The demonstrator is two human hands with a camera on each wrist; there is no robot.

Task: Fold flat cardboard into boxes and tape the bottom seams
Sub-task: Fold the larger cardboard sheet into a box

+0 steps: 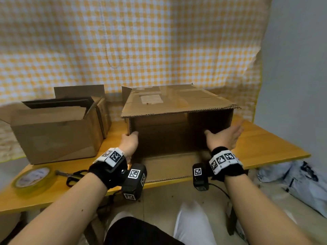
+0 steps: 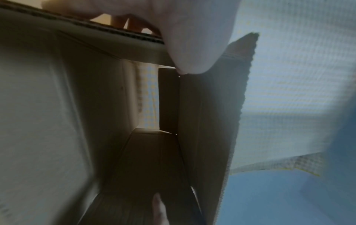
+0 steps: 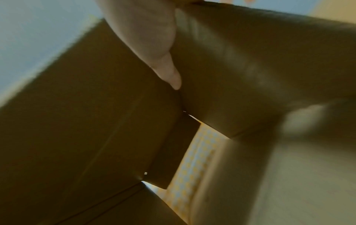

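Box [image 1: 177,99]: on its side mid-surface [image 1: 265,144], open mouth toward the near edge; far flaps [image 2: 168,100] ajar, checked cloth [image 1: 159,41] showing through the gap.
Left hand [image 1: 130,142]: fingers [image 2: 134,24] curled round the left wall's near edge, thumb inside.
Right hand [image 1: 224,137]: thumb inside the right wall, fingers stretched along its outside, pinching it.
Risk: an uneven pull could skew the shell; a hard one could drag it off the near edge.
Tape roll [image 1: 31,177], scissors [image 1: 74,175]: near left, well apart from both hands.

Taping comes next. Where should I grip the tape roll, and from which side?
Probably come from above and pinch the tape roll's ring wall through its open core: it lies flat on the table, hole facing up. Take the near edge; the scissors lie close on its right.
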